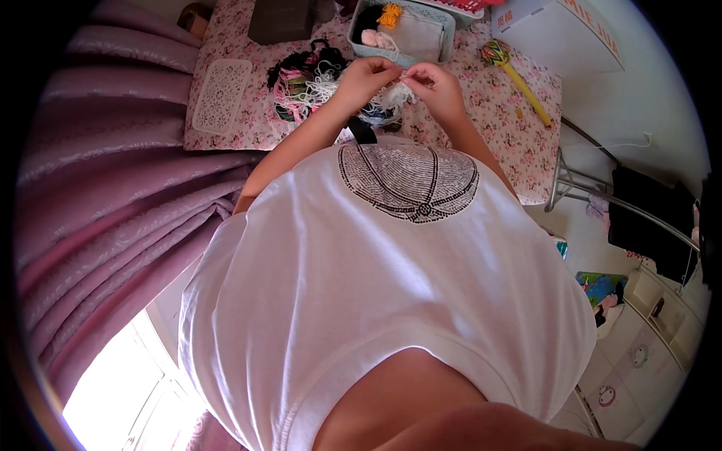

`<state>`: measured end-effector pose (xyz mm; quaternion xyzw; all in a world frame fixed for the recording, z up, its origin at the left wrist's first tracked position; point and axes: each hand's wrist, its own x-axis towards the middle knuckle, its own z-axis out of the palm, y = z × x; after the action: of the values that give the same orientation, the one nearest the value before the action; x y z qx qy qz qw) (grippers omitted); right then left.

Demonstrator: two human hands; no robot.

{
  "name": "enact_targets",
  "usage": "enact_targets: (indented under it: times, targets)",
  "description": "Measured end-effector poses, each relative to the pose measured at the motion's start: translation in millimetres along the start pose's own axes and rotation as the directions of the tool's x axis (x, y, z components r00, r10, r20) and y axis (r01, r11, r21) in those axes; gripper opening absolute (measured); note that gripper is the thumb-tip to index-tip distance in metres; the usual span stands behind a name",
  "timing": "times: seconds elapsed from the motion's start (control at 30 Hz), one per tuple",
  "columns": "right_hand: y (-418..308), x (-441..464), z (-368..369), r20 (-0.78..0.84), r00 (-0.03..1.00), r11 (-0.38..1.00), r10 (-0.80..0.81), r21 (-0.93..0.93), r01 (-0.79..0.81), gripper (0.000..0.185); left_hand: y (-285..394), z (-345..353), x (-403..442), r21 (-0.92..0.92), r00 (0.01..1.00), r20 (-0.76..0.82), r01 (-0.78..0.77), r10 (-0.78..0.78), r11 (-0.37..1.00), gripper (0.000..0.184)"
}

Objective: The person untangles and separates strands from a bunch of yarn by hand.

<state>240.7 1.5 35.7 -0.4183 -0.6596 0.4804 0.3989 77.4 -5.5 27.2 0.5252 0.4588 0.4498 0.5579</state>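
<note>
My left hand [366, 78] and my right hand [440, 86] meet over the table, fingertips pinched close together. Between them is white yarn [398, 93], its loose strands hanging below the fingers. Both hands are closed on it. Just left of and beneath my left forearm lies a tangled heap of yarn [289, 94] in black, pink, green and white. More dark and white strands [376, 113] spread under my hands. Behind the hands stands a pale blue basket [449, 37] holding orange, pink and black yarn balls and something whitish and flat.
The table has a floral cloth [481, 143]. A white lacy plastic lid [222, 95] lies at left, a dark grey box [280, 21] behind. At right are a yellow-handled stick [526, 92] with a patterned head and a white carton [553, 37]. Purple curtains [113, 150] hang left.
</note>
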Motion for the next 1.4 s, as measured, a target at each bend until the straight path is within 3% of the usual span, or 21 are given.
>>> enact_targets:
  times: [0.17, 0.27, 0.57, 0.67, 0.77, 0.87, 0.97, 1.07, 1.17, 1.2, 1.27, 1.37, 1.4]
  targets:
    - [-0.6, -0.6, -0.4, 0.006, 1.000, 0.999, 0.007, -0.036, -0.007, 0.014, -2.7, -0.2, 1.1, 0.070, 1.000, 0.007, 0.002, -0.002, 0.998, 0.021]
    - [-6.5, 0.7, -0.5, -0.038, 0.979, 0.965, -0.200, -0.183, 0.190, 0.013, -6.4, 1.9, 0.7, 0.109, 1.000, -0.026, -0.015, 0.018, 0.994, 0.020]
    - [-9.1, -0.4, 2.1, -0.037, 0.955, 0.880, -0.295, -0.401, 0.256, 0.010, 2.0, 12.9, -9.1, 0.385, 0.982, -0.118, -0.093, 0.149, 0.918, 0.015]
    - [9.4, -0.4, 6.5, -0.215, 0.961, 0.985, -0.172, -0.068, 0.161, 0.009, -0.3, 10.7, -8.0, 0.331, 0.975, -0.172, -0.075, 0.138, 0.941, 0.014]
    - [24.7, 3.1, 0.1, -0.273, 0.962, 0.993, -0.027, 0.103, 0.057, 0.009, -9.2, 1.7, -6.5, 0.213, 0.985, -0.162, -0.028, 0.064, 0.977, 0.013]
    - [15.0, 0.0, -1.2, -0.077, 0.971, 0.931, 0.224, 0.311, -0.190, 0.013, -5.9, 2.1, -8.2, 0.189, 0.991, -0.128, -0.011, 0.036, 0.982, 0.012]
    - [17.1, -1.5, 2.8, 0.080, 0.969, 0.929, 0.235, 0.273, -0.248, 0.014, -8.1, 5.1, -7.7, 0.134, 0.995, -0.090, -0.031, 0.043, 0.991, 0.011]
    - [23.7, -2.8, 3.9, 0.077, 0.984, 0.953, 0.157, 0.251, -0.172, 0.016, -13.6, 3.7, -6.5, 0.080, 0.998, -0.052, -0.025, 0.029, 0.996, 0.010]
    - [23.6, -2.3, 1.5, 0.063, 0.977, 0.924, 0.204, 0.316, -0.213, 0.015, -17.7, -1.8, -6.3, 0.122, 0.999, -0.051, -0.007, 0.013, 0.992, 0.010]
    - [17.8, -1.7, 0.4, 0.078, 0.963, 0.801, 0.258, 0.540, -0.258, 0.014, -19.0, -3.2, -6.4, 0.148, 0.998, -0.056, -0.001, 0.009, 0.989, 0.010]
    - [2.9, -0.1, -3.2, 0.147, 0.928, 0.405, 0.342, 0.868, -0.287, 0.012, -21.1, -4.1, -6.4, 0.144, 0.992, -0.122, -0.023, 0.041, 0.989, 0.012]
    - [11.8, 0.2, -15.1, 0.295, 0.942, 0.480, 0.160, 0.810, -0.336, 0.012, -28.2, -6.9, -5.7, 0.106, 0.984, -0.160, -0.060, 0.077, 0.993, 0.013]
    - [13.1, -0.8, -14.4, 0.228, 0.958, 0.700, 0.173, 0.656, -0.282, 0.012, -26.9, -6.9, -6.1, 0.088, 0.983, -0.162, -0.072, 0.086, 0.994, 0.014]
